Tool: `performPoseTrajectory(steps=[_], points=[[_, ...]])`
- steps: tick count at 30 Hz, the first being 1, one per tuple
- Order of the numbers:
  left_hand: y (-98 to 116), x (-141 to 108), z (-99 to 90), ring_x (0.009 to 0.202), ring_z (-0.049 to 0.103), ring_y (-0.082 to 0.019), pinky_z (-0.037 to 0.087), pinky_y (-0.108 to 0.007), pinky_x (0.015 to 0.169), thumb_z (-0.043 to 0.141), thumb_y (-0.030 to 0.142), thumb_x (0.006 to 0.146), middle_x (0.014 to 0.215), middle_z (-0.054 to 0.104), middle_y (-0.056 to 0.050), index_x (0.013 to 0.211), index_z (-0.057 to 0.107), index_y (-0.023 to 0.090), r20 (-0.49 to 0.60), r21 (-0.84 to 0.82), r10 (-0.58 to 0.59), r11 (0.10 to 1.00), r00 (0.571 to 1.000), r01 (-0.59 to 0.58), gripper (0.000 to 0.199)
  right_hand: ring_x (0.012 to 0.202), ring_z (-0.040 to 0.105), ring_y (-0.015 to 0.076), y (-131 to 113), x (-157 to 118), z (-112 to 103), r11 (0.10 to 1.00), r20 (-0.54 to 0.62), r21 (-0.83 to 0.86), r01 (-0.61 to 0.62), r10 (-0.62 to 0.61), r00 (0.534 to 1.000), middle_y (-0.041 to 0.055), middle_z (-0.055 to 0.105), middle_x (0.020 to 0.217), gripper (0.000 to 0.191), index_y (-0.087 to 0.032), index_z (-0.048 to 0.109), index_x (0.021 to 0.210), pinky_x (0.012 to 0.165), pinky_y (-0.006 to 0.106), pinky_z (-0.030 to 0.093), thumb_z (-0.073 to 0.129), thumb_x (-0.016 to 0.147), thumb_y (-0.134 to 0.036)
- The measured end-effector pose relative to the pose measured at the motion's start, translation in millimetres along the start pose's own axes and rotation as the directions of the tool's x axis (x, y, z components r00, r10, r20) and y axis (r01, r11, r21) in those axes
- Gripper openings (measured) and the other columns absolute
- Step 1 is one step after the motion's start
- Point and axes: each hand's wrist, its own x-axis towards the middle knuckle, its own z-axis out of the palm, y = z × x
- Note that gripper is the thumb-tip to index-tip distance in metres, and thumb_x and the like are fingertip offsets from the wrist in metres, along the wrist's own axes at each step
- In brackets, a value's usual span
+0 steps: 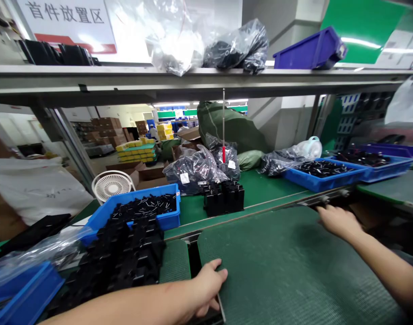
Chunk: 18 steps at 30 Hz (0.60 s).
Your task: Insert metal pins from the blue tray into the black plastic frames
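A large green textured panel (277, 253) with rounded corners lies in front of me between both hands. My left hand (209, 286) grips its left edge, with thumb and index finger on top and the other fingers curled down at the side. On the far right edge, my right hand (340, 221) is closed with its fingertips at the rim; the fingers' undersides are hidden. Left of my left hand, rows of black plastic housings (135, 257) stand close together. More black housings (223, 198) stand just beyond the panel's far edge.
Blue trays of small black parts stand at left (174, 221) and right (314, 180). Behind are plastic bags (196, 169), a red-handled screwdriver (223, 153) hanging upright and a white fan (112, 185). A shelf (193, 81) crosses above. Dark gaps flank the panel.
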Motion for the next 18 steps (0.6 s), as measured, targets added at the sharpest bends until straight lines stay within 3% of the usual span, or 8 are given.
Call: performPoseTrajectory(steps=[2, 4, 6, 8, 10, 12, 15, 18], points=[[8.8, -10.1, -4.8, 0.065, 0.066, -0.023, 0.051, -0.034, 0.054, 0.054, 0.052, 0.079, 0.095, 0.069, -0.015, 0.138, 0.038, 0.019, 0.026, 0.038, 0.014, 0.999, 1.0, -0.015, 0.07, 0.11, 0.057, 0.0295, -72.7, 13.8, -4.0, 0.973, 0.039, 0.036, 0.227, -0.229, 0.973, 0.0268, 0.057, 0.113, 0.031, -0.014, 0.065, 0.111, 0.096, 0.043, 0.038, 0.061, 0.084, -0.027], [16.9, -30.5, -14.3, 0.072, 0.066, -0.023, 0.051, -0.033, 0.058, 0.059, 0.044, 0.077, 0.097, 0.068, -0.014, 0.131, 0.049, 0.018, 0.031, 0.063, 0.074, 0.995, 0.997, -0.076, 0.06, 0.114, 0.055, 0.0218, -153.2, 22.1, 4.8, 0.911, 0.063, 0.087, 0.403, -0.409, 0.91, 0.0152, 0.055, 0.122, 0.043, -0.025, 0.052, 0.129, 0.098, 0.032, 0.038, 0.056, 0.088, -0.038], [21.9, -63.2, -31.6, 0.086, 0.065, -0.022, 0.051, -0.032, 0.067, 0.06, 0.035, 0.077, 0.111, 0.065, -0.011, 0.123, 0.057, 0.022, 0.015, 0.063, 0.16, 0.985, 0.987, -0.161, 0.048, 0.111, 0.056, 0.0198, -225.8, 22.7, 22.6, 0.872, 0.066, 0.114, 0.477, -0.485, 0.872, 0.009, 0.052, 0.126, 0.049, -0.033, 0.044, 0.135, 0.095, 0.03, 0.041, 0.055, 0.088, -0.042], [21.9, -107.2, -59.4, 0.092, 0.063, -0.021, 0.051, -0.031, 0.075, 0.057, 0.031, 0.078, 0.117, 0.064, -0.005, 0.12, 0.059, 0.027, -0.023, 0.059, 0.251, 0.967, 0.968, -0.249, 0.042, 0.1, 0.062, 0.0216, -278.6, 18.4, 41.5, 0.873, 0.082, 0.118, 0.473, -0.483, 0.872, 0.0115, 0.052, 0.122, 0.054, -0.03, 0.042, 0.136, 0.087, 0.03, 0.045, 0.059, 0.086, -0.043], [15.7, -158.3, -98.0, 0.088, 0.064, -0.021, 0.05, -0.035, 0.08, 0.054, 0.035, 0.081, 0.102, 0.069, -0.004, 0.121, 0.058, 0.027, -0.098, 0.098, 0.353, 0.934, 0.93, -0.344, 0.041, 0.09, 0.064, 0.0255, -309.3, 14.5, 55.4, 0.896, 0.103, 0.11, 0.43, -0.44, 0.892, 0.017, 0.055, 0.114, 0.056, -0.021, 0.044, 0.135, 0.079, 0.034, 0.046, 0.059, 0.086, -0.043], [1.2, -210.0, -143.7, 0.097, 0.062, -0.023, 0.047, -0.038, 0.089, 0.051, 0.041, 0.083, 0.106, 0.068, -0.003, 0.12, 0.058, 0.026, -0.24, 0.166, 0.423, 0.905, 0.874, -0.393, 0.041, 0.088, 0.064, 0.0295, -323.7, 16.1, 63.2, 0.916, 0.118, 0.104, 0.387, -0.398, 0.91, 0.0208, 0.057, 0.107, 0.054, -0.013, 0.045, 0.131, 0.074, 0.036, 0.045, 0.057, 0.087, -0.043], [-40.8, -275.3, -212.4, 0.106, 0.059, -0.024, 0.042, -0.039, 0.098, 0.052, 0.048, 0.082, 0.114, 0.067, -0.001, 0.118, 0.059, 0.028, -0.527, 0.328, 0.437, 0.896, 0.729, -0.3, 0.043, 0.089, 0.062, 0.0286, -331.3, 27.3, 65.5, 0.922, 0.144, 0.111, 0.371, -0.384, 0.912, 0.0217, 0.061, 0.102, 0.05, -0.009, 0.047, 0.126, 0.073, 0.035, 0.042, 0.06, 0.086, -0.036], [-103.3, -315.9, -265.4, 0.108, 0.059, -0.027, 0.043, -0.04, 0.098, 0.051, 0.055, 0.078, 0.116, 0.067, -0.003, 0.117, 0.059, 0.025, -0.734, 0.31, 0.313, 0.944, 0.603, -0.112, 0.049, 0.081, 0.062, 0.024, -325.5, 33.5, 56.7, 0.927, 0.146, 0.106, 0.36, -0.373, 0.916, 0.0235, 0.063, 0.097, 0.045, -0.008, 0.049, 0.122, 0.07, 0.034, 0.039, 0.06, 0.086, -0.032]])
